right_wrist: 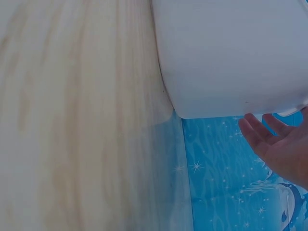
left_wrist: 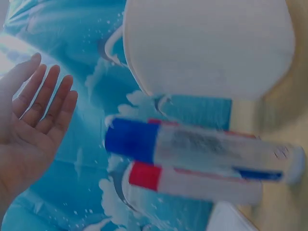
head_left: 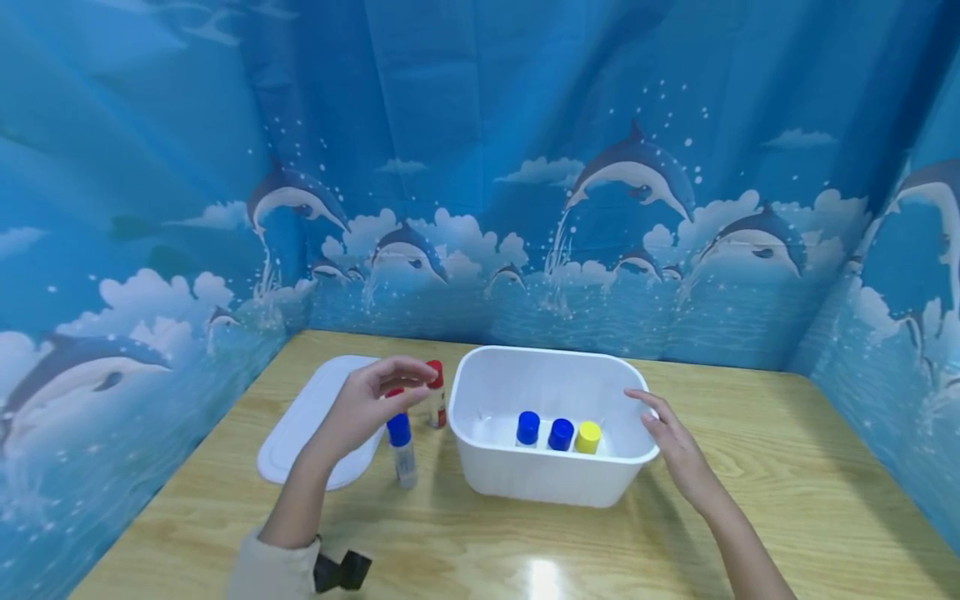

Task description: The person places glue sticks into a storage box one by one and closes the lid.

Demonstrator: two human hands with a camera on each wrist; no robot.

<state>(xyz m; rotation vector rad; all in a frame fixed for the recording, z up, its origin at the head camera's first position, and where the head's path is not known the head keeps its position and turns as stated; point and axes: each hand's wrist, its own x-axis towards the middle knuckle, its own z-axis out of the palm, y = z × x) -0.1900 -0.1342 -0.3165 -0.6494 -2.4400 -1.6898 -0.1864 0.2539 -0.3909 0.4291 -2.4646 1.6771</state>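
My left hand (head_left: pixel 363 408) hovers over several standing tubes left of the white box (head_left: pixel 536 483), with straight fingers and nothing held. Beneath it stands a clear tube with a blue cap (head_left: pixel 403 458); a red-capped tube (head_left: pixel 438 410) is behind, and another red cap (head_left: pixel 395 392) is partly hidden by the hand. The left wrist view shows the open palm (left_wrist: pixel 36 139) apart from the blurred blue-capped tube (left_wrist: pixel 202 149). My right hand (head_left: pixel 682 454) is at the box's right rim, fingers extended; whether they touch is unclear. Inside the box are two blue caps (head_left: pixel 528 427) and a yellow cap (head_left: pixel 588 437).
A flat white lid (head_left: pixel 300 425) lies on the wooden table (head_left: pixel 757 467) at the left, partly behind the left forearm. A blue dolphin-print cloth (head_left: pixel 480 167) hangs around the back and sides.
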